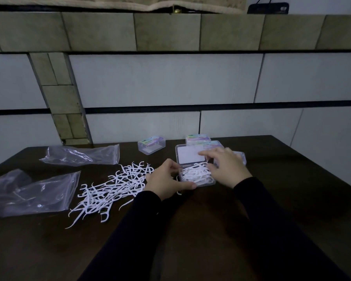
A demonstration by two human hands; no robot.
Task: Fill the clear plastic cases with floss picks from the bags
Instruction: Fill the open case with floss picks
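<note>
On the dark wooden worktop (191, 230), the left hand (166, 184) grips the open clear plastic case (197, 175) heaped with white floss picks (195, 173) while the right hand (227, 167) presses them flat-fingered; overfilling could spill picks or block the lid.

Dark wooden counter (251, 230) set against a wall of pale panels (162, 80) and olive tiles (166, 32), with a black device (268, 8) above at upper right.
</note>
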